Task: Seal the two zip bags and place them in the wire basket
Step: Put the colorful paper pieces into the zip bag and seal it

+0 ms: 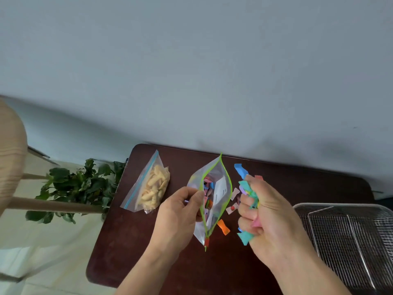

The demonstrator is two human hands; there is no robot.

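Pale blue-grey wall [191, 71] across the whole upper part of the view. Below it, dark brown table [131, 241] with rounded corners, standing against the wall. At the left edge, blurred light wooden furniture [10, 156] with a round bar going under a green leafy plant [74, 186], just beside the left end of the table.

On the right end of the table, wire basket [350, 237] of fine metal mesh, partly cut by the picture's edge.

In the middle, right hand [270, 218] closed into a fist around a bunch of coloured wrapped candies [246, 186]; blue, teal, purple and pink ends sticking out above and below the fist. Left hand [180, 216] just to the left, thumb and fingers pinched on the left lip of the green-edged zip bag [214, 201], other fingers curled.

Green-edged zip bag between the two hands, mouth wide open in a leaf shape and turned to the camera, not sealed; inside it, more coloured candies and a white paper. Lower corner of the bag near the table's front part; contact with the table not clear.

Further left, blue-edged zip bag [146, 184] lying flat on the table, well apart from both hands, filled with pale yellow pasta pieces; seal closed or not, cannot tell.

Between the open bag and the right hand, loose candies on the table: an orange candy [223, 227] near the bag's lower end, some pinkish candies [232, 201] higher.
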